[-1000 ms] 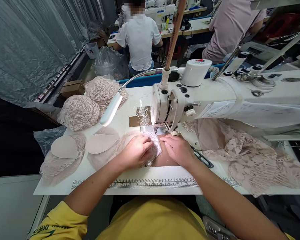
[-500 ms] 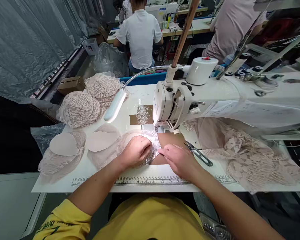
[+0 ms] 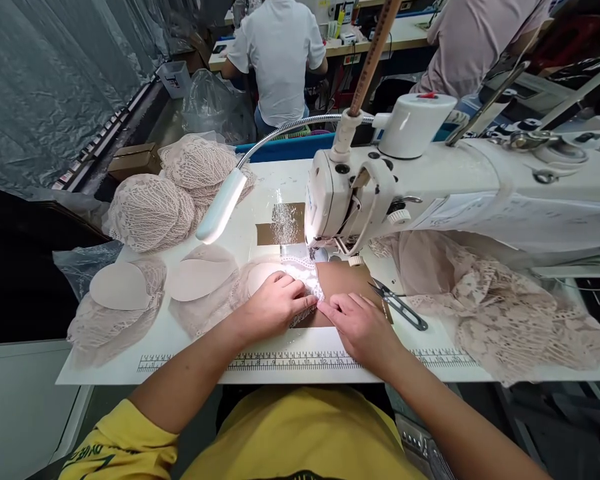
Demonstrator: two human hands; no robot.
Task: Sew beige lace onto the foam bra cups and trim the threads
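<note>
My left hand (image 3: 275, 305) lies curled on a pale lace piece (image 3: 306, 275) just in front of the sewing machine (image 3: 430, 187) needle, fingers pressed together on the fabric. My right hand (image 3: 363, 325) rests beside it on a brown paper patch (image 3: 343, 279), its fingertips pinching the lace edge where the two hands meet. The lace runs from my hands up under the presser foot, brightly lit by the gooseneck lamp (image 3: 219, 215).
Thread snips (image 3: 399, 307) lie right of my right hand. Lace-covered cups (image 3: 153, 212) are stacked at the back left, flat foam cups (image 3: 121, 285) in front of them, a lace heap (image 3: 500, 313) at the right. A printed ruler (image 3: 260, 363) lines the table's front edge. Two people sit behind.
Both hands have drawn back toward me from the needle, pulling the lace along. My right hand has slid down and left off the snips' side, exposing more brown paper.
</note>
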